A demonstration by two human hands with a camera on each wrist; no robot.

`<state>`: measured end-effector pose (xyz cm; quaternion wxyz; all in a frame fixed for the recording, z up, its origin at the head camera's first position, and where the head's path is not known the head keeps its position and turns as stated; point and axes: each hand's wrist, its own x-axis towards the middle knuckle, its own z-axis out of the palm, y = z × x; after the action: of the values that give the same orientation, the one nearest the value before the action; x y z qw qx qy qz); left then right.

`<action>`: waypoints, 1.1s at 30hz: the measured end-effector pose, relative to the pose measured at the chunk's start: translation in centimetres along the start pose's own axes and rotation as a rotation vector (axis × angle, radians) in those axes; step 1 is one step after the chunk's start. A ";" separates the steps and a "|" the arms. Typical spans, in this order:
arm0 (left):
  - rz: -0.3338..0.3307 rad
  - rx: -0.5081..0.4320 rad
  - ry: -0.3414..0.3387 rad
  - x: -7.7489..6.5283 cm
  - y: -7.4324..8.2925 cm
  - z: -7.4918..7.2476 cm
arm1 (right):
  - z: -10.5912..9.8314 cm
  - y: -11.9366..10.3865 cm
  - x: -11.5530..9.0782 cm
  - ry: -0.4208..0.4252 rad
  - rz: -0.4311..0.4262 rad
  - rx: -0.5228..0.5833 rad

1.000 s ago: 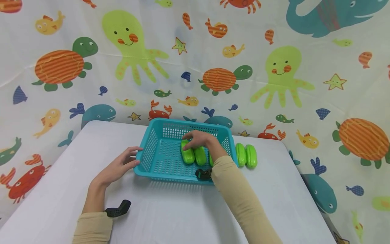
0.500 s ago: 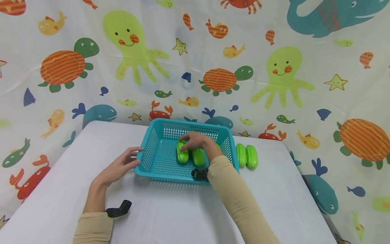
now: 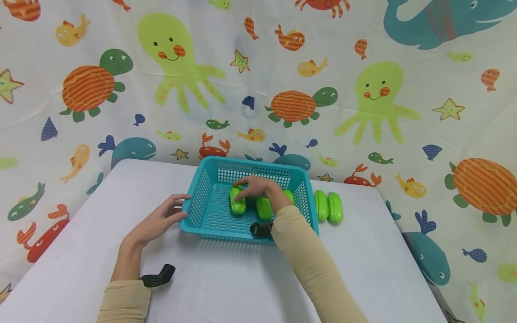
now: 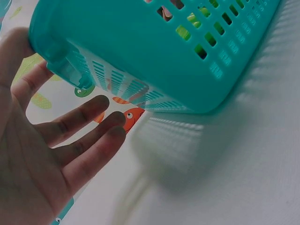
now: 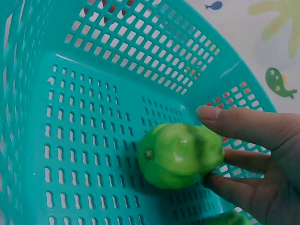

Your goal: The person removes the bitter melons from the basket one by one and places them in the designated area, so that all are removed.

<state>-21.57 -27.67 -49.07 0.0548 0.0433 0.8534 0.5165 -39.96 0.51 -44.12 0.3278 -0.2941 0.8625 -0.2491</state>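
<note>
A turquoise plastic basket (image 3: 210, 232) stands on the white table. Inside it, my right hand (image 3: 255, 185) grips a long, bright green, ridged vegetable (image 3: 238, 207) near the middle. In the right wrist view this green vegetable (image 5: 176, 154) points its blunt end at the camera, thumb above and fingers at its far side. A second green vegetable (image 3: 264, 208) lies beside it; a third green vegetable (image 3: 289, 196) is partly hidden by my right arm. My left hand (image 3: 159, 220) touches the basket's left rim, its fingers (image 4: 93, 154) spread and mostly straight in the left wrist view.
Right of the basket, two more green vegetables (image 3: 328, 207) lie side by side on the table (image 3: 226, 287). A curtain (image 3: 258, 67) printed with sea animals hangs behind the table. The basket's left part shows its perforated floor.
My right hand has shifted left with the green vegetable, widening the gap to the one beside it. More of the third vegetable shows. The left hand has stayed at the rim.
</note>
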 end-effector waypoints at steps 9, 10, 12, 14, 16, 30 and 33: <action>0.001 -0.003 0.004 -0.1 0.0 0.1 | 0.3 -0.1 0.5 -0.019 -0.003 -0.032; 0.000 -0.003 0.004 -0.1 0.0 0.1 | 0.4 -0.1 0.5 -0.022 -0.002 -0.030; 0.000 -0.005 0.004 -0.1 -0.1 0.1 | 0.5 -0.1 0.7 -0.026 0.002 -0.017; -0.002 -0.006 0.004 -0.1 -0.1 0.1 | 0.7 -0.1 0.8 -0.031 0.003 -0.003; -0.005 -0.008 0.004 -0.1 -0.1 0.1 | 0.8 -0.2 0.9 -0.032 -0.001 0.016; 0.001 -0.013 -0.003 0.0 -0.1 0.0 | 1.3 -0.3 1.8 -0.014 -0.056 0.128; 0.005 -0.010 -0.002 0.1 -0.1 -0.1 | 1.3 -0.3 2.0 -0.003 -0.060 0.130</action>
<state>-21.67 -27.81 -49.13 0.0544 0.0455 0.8507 0.5209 -40.16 -1.38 -45.62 0.3399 -0.2982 0.8349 -0.3137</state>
